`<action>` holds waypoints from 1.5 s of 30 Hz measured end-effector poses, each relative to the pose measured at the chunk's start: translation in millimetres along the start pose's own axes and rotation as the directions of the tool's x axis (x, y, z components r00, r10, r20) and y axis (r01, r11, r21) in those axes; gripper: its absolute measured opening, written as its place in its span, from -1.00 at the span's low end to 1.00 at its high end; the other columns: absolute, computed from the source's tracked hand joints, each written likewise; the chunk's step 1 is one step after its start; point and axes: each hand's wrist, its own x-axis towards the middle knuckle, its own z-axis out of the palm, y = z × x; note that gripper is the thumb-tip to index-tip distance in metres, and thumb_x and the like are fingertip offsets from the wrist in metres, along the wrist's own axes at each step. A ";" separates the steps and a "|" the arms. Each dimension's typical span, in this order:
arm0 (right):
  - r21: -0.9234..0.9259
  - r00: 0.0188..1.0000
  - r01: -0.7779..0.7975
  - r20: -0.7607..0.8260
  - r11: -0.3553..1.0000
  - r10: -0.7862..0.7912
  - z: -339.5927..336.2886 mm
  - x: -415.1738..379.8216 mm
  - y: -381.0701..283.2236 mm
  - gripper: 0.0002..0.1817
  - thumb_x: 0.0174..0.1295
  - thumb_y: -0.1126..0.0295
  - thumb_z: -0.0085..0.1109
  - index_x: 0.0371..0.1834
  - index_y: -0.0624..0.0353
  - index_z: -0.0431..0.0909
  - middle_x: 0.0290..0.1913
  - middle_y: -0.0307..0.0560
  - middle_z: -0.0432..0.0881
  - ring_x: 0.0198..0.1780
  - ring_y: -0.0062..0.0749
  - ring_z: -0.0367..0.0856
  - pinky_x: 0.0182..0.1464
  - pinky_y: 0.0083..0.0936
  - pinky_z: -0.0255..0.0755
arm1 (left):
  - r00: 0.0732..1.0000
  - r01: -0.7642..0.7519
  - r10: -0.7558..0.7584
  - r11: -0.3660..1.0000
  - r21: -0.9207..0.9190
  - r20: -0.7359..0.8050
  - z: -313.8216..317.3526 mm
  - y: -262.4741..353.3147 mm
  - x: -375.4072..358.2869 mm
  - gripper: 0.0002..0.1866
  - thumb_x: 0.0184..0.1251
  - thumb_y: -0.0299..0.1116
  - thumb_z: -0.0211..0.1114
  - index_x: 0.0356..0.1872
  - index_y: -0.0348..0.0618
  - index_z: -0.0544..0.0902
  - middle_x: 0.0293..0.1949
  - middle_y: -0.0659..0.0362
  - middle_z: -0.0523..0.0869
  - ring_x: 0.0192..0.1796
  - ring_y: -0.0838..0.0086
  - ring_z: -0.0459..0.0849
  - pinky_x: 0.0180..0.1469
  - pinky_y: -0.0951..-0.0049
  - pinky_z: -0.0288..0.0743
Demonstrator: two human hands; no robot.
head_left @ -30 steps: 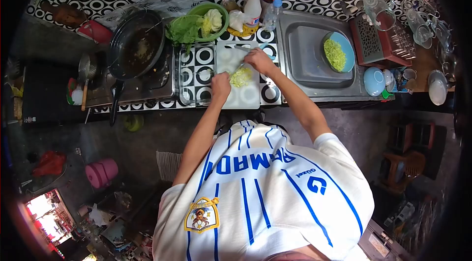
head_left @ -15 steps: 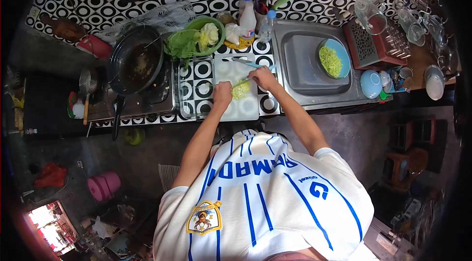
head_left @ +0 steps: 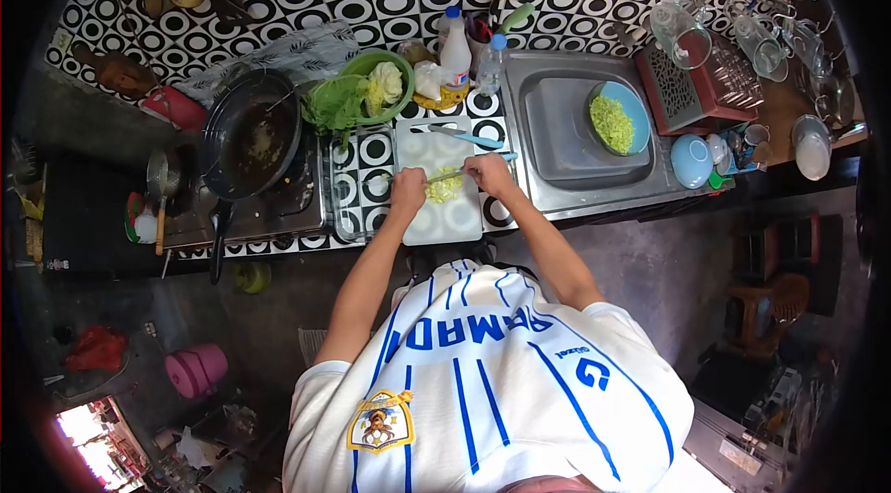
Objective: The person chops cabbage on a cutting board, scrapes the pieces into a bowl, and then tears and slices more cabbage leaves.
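Observation:
My right hand (head_left: 488, 175) is closed around a knife (head_left: 447, 176), its blue handle end showing past the hand. The blade points left across a small heap of chopped pale-green vegetable (head_left: 445, 189) on a whitish cutting board (head_left: 444, 227). At the blade's left end my left hand (head_left: 408, 190) is closed; what its fingers grip is hidden. A second blue-handled knife (head_left: 478, 138) lies across the upper part of the board, just beyond my hands.
Left of the board sit a glass dish (head_left: 353, 224) and a black wok (head_left: 218, 145) on the stove. A green basin (head_left: 408, 89) with leafy vegetables and a white bottle (head_left: 455, 57) stand behind. To the right, the sink (head_left: 548, 191) holds a blue bowl (head_left: 639, 112) of chopped vegetable.
The camera view has shifted, so the counter sits slightly lower and further left. The right hand's knife has turned flatter over the chopped heap. Both hands stay closed at the board.

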 end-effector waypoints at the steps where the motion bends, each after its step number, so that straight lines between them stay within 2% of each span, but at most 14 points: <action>1: -0.038 0.999 0.039 -0.023 0.999 -0.040 -0.8 4.3 -3.1 -0.90 0.01 0.50 0.33 -0.38 0.06 0.71 -0.44 -0.02 0.71 -0.35 -0.01 0.67 -0.27 -0.18 0.50 | 1.000 0.003 -0.003 1.000 -0.018 -0.001 -4.3 0.8 1.6 -0.88 0.10 -0.39 0.47 -0.38 -0.18 0.74 -0.35 -0.11 0.74 -0.20 -0.04 0.74 -0.13 0.07 0.62; 3: -0.108 0.993 0.106 -0.049 0.988 -0.112 0.6 4.0 -6.9 -0.89 -0.01 0.51 0.34 -0.39 0.06 0.73 -0.42 -0.01 0.72 -0.35 -0.01 0.67 -0.29 -0.18 0.51 | 1.000 0.022 -0.021 0.998 -0.058 0.014 -8.6 0.3 -2.8 -0.88 0.10 -0.38 0.48 -0.39 -0.18 0.74 -0.36 -0.11 0.74 -0.20 -0.04 0.74 -0.13 0.06 0.62; 5: 0.075 0.997 -0.045 -0.065 0.996 0.050 11.1 -6.9 4.5 -0.87 -0.01 0.52 0.32 -0.37 0.08 0.75 -0.37 -0.02 0.74 -0.30 -0.02 0.69 -0.23 -0.21 0.54 | 1.000 0.003 -0.002 1.000 -0.031 0.022 0.9 -6.1 -4.9 -0.89 0.12 -0.41 0.46 -0.36 -0.18 0.73 -0.33 -0.11 0.73 -0.19 -0.07 0.73 -0.13 0.04 0.61; 9: -0.040 0.999 0.043 -0.027 0.998 -0.044 -2.9 3.2 -11.9 -0.90 -0.01 0.51 0.32 -0.40 0.09 0.75 -0.39 0.02 0.73 -0.27 0.01 0.69 -0.17 -0.16 0.53 | 1.000 -0.014 0.014 1.000 0.002 -0.002 5.4 -5.8 -8.2 -0.93 0.14 -0.48 0.39 -0.36 -0.21 0.69 -0.32 -0.11 0.72 -0.17 -0.10 0.71 -0.13 0.00 0.59; 13: 0.054 0.997 -0.074 0.025 0.996 0.073 0.9 2.7 -3.8 -0.87 -0.02 0.52 0.32 -0.39 0.06 0.75 -0.38 -0.01 0.74 -0.26 0.00 0.70 -0.16 -0.16 0.54 | 0.999 -0.035 0.037 0.998 0.047 -0.039 -3.5 2.7 -1.7 -0.95 0.12 -0.52 0.35 -0.38 -0.23 0.69 -0.33 -0.14 0.71 -0.19 -0.10 0.71 -0.12 0.01 0.59; 16: -0.037 0.999 0.003 0.034 0.999 -0.002 2.1 5.0 -5.9 -0.88 0.00 0.49 0.36 -0.37 0.04 0.75 -0.36 -0.05 0.75 -0.26 -0.05 0.71 -0.18 -0.20 0.55 | 1.000 -0.023 0.022 0.999 -0.034 -0.008 -3.2 -1.3 -2.5 -0.92 0.09 -0.50 0.35 -0.37 -0.25 0.71 -0.35 -0.18 0.71 -0.18 -0.10 0.71 -0.11 0.03 0.59; 22: -0.085 0.998 0.010 0.056 0.996 -0.005 -8.3 11.5 -12.5 -0.87 0.00 0.48 0.38 -0.36 0.05 0.70 -0.39 -0.07 0.74 -0.30 -0.06 0.70 -0.24 -0.22 0.53 | 0.999 -0.028 0.026 0.994 0.105 0.027 8.6 -7.9 2.7 -0.92 0.11 -0.61 0.28 -0.37 -0.27 0.68 -0.32 -0.18 0.70 -0.19 -0.12 0.72 -0.13 0.02 0.63; 25: 0.149 0.997 -0.071 -0.002 0.986 0.072 0.7 1.2 -6.1 -0.88 -0.01 0.48 0.38 -0.38 0.05 0.69 -0.42 -0.06 0.73 -0.32 -0.02 0.69 -0.25 -0.19 0.52 | 1.000 -0.026 0.027 0.996 0.084 -0.009 7.3 -5.2 -4.7 -0.90 0.10 -0.62 0.27 -0.35 -0.27 0.69 -0.30 -0.19 0.70 -0.17 -0.12 0.72 -0.11 0.02 0.63; 26: 0.056 0.999 0.024 0.022 0.998 -0.025 1.4 5.8 -2.6 -0.88 -0.01 0.47 0.38 -0.38 0.03 0.70 -0.45 -0.06 0.71 -0.33 -0.01 0.68 -0.25 -0.17 0.52 | 0.998 -0.034 0.038 0.996 0.084 -0.041 2.2 -3.9 -0.6 -0.89 0.10 -0.62 0.27 -0.35 -0.27 0.70 -0.30 -0.20 0.71 -0.16 -0.12 0.73 -0.11 0.02 0.63; 30: -0.131 1.000 0.019 0.023 0.991 -0.017 -15.8 10.1 -39.1 -0.91 -0.01 0.47 0.36 -0.41 0.04 0.70 -0.46 -0.04 0.71 -0.33 -0.03 0.69 -0.25 -0.19 0.53 | 1.000 -0.008 0.008 1.000 -0.005 0.003 0.7 -6.8 1.0 -0.90 0.11 -0.64 0.23 -0.39 -0.27 0.68 -0.32 -0.19 0.70 -0.18 -0.11 0.72 -0.11 0.02 0.62; 37: 0.041 0.992 -0.115 -0.043 0.992 0.117 9.4 -27.0 -10.8 -0.93 0.03 0.43 0.36 -0.40 0.02 0.72 -0.46 -0.03 0.71 -0.35 -0.03 0.69 -0.26 -0.20 0.53 | 0.991 -0.134 0.135 0.987 0.084 0.001 5.3 -5.2 -1.9 -0.88 0.07 -0.65 0.24 -0.36 -0.27 0.66 -0.27 -0.20 0.68 -0.15 -0.14 0.70 -0.11 0.03 0.61; 41: -0.090 1.000 -0.002 -0.022 0.996 0.000 -5.1 -14.0 -26.4 -0.94 0.04 0.40 0.37 -0.40 0.02 0.71 -0.46 -0.02 0.70 -0.37 0.00 0.67 -0.30 -0.18 0.50 | 0.998 -0.065 0.064 0.997 0.034 0.014 8.6 -10.6 -0.7 -0.94 0.11 -0.57 0.28 -0.37 -0.25 0.66 -0.30 -0.22 0.66 -0.16 -0.17 0.65 -0.09 -0.01 0.55; 44: 0.123 0.996 -0.088 0.029 0.988 0.085 16.0 -21.5 -0.4 -0.92 0.05 0.41 0.35 -0.36 0.03 0.70 -0.45 -0.02 0.70 -0.34 0.01 0.67 -0.28 -0.16 0.50 | 0.992 -0.111 0.116 0.990 0.091 -0.049 10.5 -13.7 -2.2 -0.93 0.09 -0.57 0.28 -0.37 -0.25 0.66 -0.32 -0.20 0.66 -0.17 -0.17 0.66 -0.11 -0.01 0.55; 45: 0.057 0.999 -0.051 0.014 0.997 0.050 9.1 -6.7 -3.1 -0.91 0.05 0.41 0.35 -0.35 0.03 0.70 -0.44 -0.02 0.71 -0.33 0.01 0.68 -0.28 -0.17 0.50 | 0.995 -0.094 0.096 0.992 0.081 -0.023 4.9 -14.9 8.9 -0.91 0.09 -0.59 0.28 -0.35 -0.25 0.66 -0.29 -0.20 0.66 -0.15 -0.15 0.67 -0.10 0.00 0.57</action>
